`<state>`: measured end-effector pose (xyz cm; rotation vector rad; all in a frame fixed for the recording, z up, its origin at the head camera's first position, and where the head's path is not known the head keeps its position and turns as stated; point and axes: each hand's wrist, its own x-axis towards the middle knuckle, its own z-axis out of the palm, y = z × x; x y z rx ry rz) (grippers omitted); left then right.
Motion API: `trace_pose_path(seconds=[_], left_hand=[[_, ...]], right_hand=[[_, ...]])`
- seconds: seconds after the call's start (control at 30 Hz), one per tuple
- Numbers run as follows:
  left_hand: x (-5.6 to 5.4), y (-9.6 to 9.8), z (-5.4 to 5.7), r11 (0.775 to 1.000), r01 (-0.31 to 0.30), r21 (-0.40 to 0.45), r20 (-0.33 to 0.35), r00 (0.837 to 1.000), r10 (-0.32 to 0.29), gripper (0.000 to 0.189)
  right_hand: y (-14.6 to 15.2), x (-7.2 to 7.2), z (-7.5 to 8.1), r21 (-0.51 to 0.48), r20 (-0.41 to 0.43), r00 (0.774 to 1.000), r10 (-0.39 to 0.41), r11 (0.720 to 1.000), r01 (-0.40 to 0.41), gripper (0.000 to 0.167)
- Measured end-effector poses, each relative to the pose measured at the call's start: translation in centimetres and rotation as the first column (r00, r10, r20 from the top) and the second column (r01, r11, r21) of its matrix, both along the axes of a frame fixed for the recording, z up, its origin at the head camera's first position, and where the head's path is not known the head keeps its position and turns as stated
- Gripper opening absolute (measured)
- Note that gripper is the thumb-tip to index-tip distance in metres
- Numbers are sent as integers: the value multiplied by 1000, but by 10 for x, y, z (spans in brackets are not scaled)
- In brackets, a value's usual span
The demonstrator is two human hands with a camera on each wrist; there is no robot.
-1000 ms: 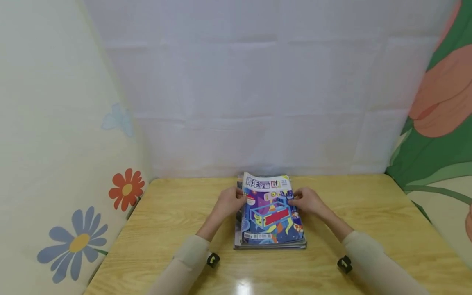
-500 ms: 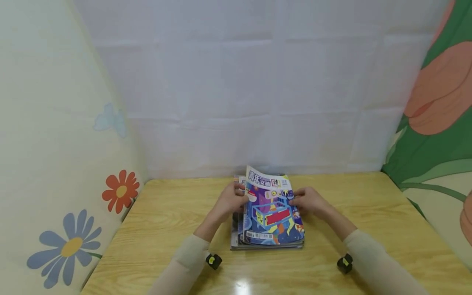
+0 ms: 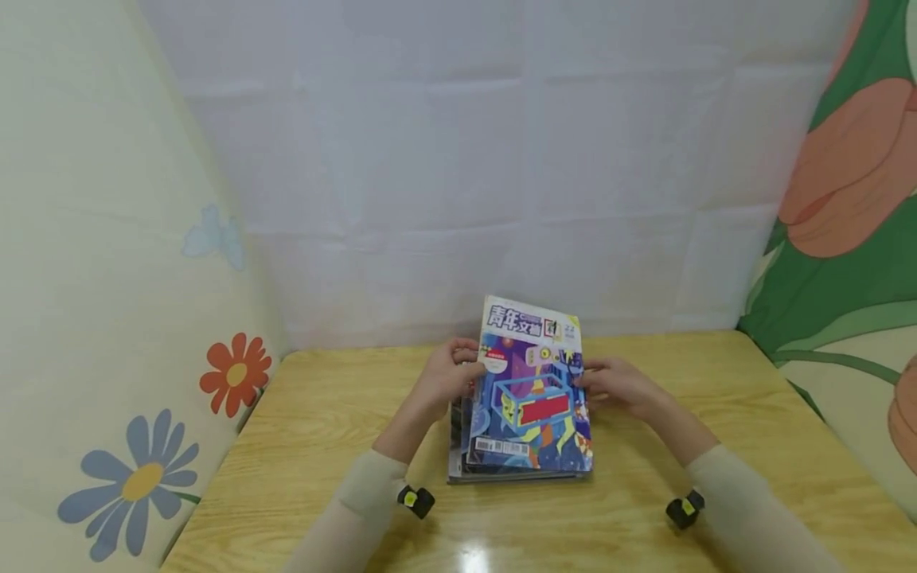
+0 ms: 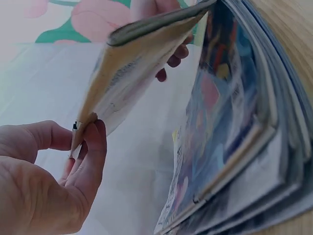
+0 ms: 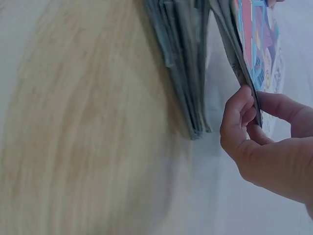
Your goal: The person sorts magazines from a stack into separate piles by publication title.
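Wooden table (image 3: 322, 422), both grips (image 3: 446, 377) (image 3: 623, 385) pinching tilted magazine (image 3: 533, 398)

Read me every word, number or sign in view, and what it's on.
"青年文摘": title on the held magazine.
"22": same magazine, upper right.
Too small or blurred to read: its red boxed sign, round badge, barcode strip and underside print; print on the stack below; marks on the wrist devices.

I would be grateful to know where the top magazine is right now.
In the head view, the top magazine is just right of centre, held between the left hand and the right hand, its far end tilted up over the pile.
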<state>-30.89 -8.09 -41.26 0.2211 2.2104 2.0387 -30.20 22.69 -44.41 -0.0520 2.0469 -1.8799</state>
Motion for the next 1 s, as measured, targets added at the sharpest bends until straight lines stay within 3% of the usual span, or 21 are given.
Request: trace_pose_path(seconds=[0.13, 0.4, 0.57, 0.73, 0.83, 1.0], left_hand=[[-2, 1, 3, 997, -6, 73, 43, 999, 3, 45], [0, -1, 3, 982, -19, 190, 110, 994, -2, 46], [0, -3, 1, 969, -21, 245, 132, 991, -12, 44], [-2, -2, 0, 964, -1, 267, 136, 990, -37, 47], [-2, 0, -1, 966, 11, 260, 131, 990, -47, 48], [-4, 5, -7, 964, 43, 261, 141, 987, -82, 47]], right_hand=[[9, 5, 12, -27, -36, 999, 33, 999, -34, 53], [20, 15, 27, 12, -160, 980, 119, 993, -118, 67], [22, 23, 33, -133, -114, 979, 169, 974, -184, 81], [24, 32, 37, -303, -62, 969, 240, 920, -248, 94], [27, 35, 37, -330, -63, 959, 275, 902, -280, 95], [36, 36, 36, -321, -33, 966, 256, 913, -253, 95]])
